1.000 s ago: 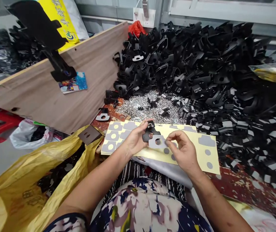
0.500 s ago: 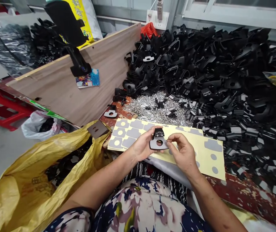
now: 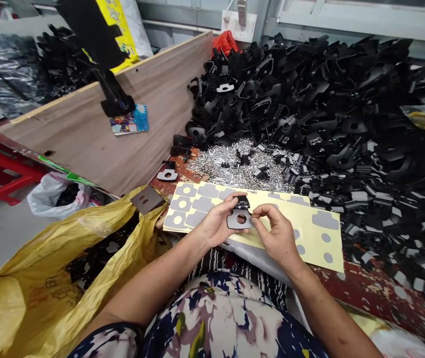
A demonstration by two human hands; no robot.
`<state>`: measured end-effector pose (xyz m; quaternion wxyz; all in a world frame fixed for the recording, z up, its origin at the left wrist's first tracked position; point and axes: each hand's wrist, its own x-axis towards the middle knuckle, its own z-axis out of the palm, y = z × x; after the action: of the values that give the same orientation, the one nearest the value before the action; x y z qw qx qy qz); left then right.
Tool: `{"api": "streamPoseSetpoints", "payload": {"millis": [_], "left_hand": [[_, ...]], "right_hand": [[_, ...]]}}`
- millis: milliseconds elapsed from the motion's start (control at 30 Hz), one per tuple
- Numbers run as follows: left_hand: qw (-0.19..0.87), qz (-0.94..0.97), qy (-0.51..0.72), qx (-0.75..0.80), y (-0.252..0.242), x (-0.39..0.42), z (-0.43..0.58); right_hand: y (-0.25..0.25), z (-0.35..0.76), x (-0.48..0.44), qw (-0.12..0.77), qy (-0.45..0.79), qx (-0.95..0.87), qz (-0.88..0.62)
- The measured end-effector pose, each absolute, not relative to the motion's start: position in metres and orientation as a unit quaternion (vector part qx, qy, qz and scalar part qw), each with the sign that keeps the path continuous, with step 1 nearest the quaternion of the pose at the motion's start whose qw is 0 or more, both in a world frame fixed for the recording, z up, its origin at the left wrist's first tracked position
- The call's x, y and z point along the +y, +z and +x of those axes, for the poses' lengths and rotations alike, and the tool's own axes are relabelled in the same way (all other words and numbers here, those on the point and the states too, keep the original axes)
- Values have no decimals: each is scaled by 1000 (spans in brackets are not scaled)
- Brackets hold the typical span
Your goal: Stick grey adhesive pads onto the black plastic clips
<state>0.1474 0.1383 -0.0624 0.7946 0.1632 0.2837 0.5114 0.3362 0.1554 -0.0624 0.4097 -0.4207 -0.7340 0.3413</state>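
Note:
My left hand [image 3: 215,223] grips a black plastic clip [image 3: 242,202], thumb along its left side and fingers beneath. A flat grey pad [image 3: 236,222] with a round hole covers the clip's wide plate, which faces me. At the pad's right corner, the thumb and forefinger of my right hand [image 3: 275,233] are pinched together; whether they hold only the pad or the plate too, I cannot tell. Below both hands lie yellow backing sheets [image 3: 311,248] with grey die-cut shapes and dots. A similar clip with a grey face [image 3: 167,174] rests left of the sheets.
Behind the sheets spreads a heap of small metal pins [image 3: 215,161]. Black plastic parts [image 3: 309,99] pile up at the back and right. A wooden board [image 3: 160,94] stands on the left, with a yellow sack [image 3: 18,293] of parts before it and a red stool [image 3: 7,171] beyond.
The whole view has shifted slightly, so things sit a little further left. Both hands keep their hold; the grey-faced plate is tilted a little differently.

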Motion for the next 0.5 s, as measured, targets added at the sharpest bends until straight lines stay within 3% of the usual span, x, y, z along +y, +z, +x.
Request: {"api": "streamPoseSetpoints", "payload": {"millis": [133, 300, 500], "left_hand": [[753, 230, 524, 325, -62, 134, 155], [585, 298, 627, 421, -77, 133, 176], [538, 254, 682, 425, -91, 134, 181]], "right_hand": [[-60, 331, 153, 398, 271, -772, -415], [-74, 322, 148, 367, 163, -817, -415], [-71, 318, 150, 338, 84, -835, -427]]}}
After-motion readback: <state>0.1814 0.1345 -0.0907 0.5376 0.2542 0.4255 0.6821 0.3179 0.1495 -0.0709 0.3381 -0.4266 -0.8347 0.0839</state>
